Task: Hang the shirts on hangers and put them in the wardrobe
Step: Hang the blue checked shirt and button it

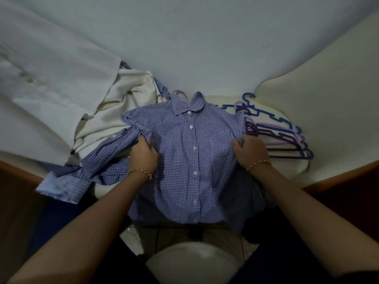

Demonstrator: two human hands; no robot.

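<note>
A blue-and-white checked shirt [190,158] lies buttoned and face up on the bed, collar away from me, its hem hanging over the bed's edge. My left hand [143,153] grips the fabric at the shirt's left side by the sleeve. My right hand [250,150] grips its right side. A pink hanger hook [180,94] shows just beyond the collar. A pile of several blue, purple and dark plastic hangers [283,138] lies to the right of the shirt, close to my right hand.
A cream garment [114,113] is heaped to the left of the shirt, with a light blue striped shirt [61,187] hanging over the bed's edge. The pale sheet [205,48] stretches beyond. A cream pillow [328,99] lies at right. The wooden bed frame [336,179] borders both sides.
</note>
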